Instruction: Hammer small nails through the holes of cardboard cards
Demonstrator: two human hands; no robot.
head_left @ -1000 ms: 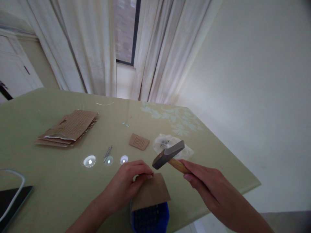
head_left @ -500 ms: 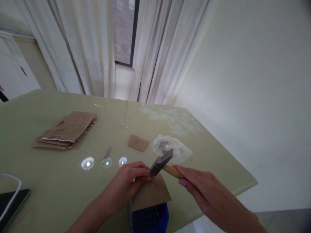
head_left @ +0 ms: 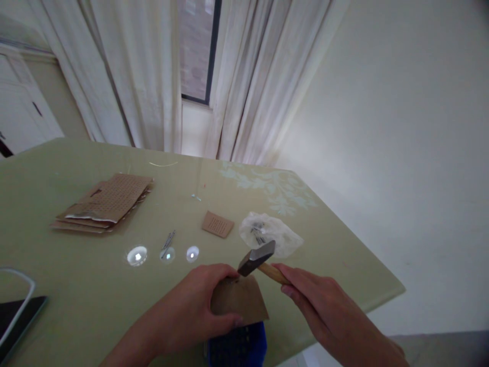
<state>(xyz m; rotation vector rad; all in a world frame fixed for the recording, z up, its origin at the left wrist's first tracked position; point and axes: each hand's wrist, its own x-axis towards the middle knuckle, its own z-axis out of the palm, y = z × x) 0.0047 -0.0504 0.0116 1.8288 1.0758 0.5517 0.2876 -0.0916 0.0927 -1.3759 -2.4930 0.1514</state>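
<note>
My right hand [head_left: 321, 303] grips the wooden handle of a small hammer [head_left: 256, 257]. Its grey steel head hangs just above the far edge of a brown cardboard piece [head_left: 240, 303]. My left hand [head_left: 198, 300] is closed on the left edge of that cardboard, with the thumb beneath and the fingers on top. The cardboard lies over a blue perforated block [head_left: 237, 344] at the near edge of the green table [head_left: 95, 295].
A clear plastic bag of nails [head_left: 269, 233] lies beyond the hammer. A small perforated cardboard square [head_left: 217, 224], loose nails [head_left: 168, 239] and a stack of perforated cardboard sheets [head_left: 105, 204] lie further left. A dark tablet [head_left: 17, 313] sits at the left edge. Curtains hang behind.
The hammer came down from a raised position onto the cardboard's far edge. My left hand shifted from pinching at the cardboard's top to gripping its left side.
</note>
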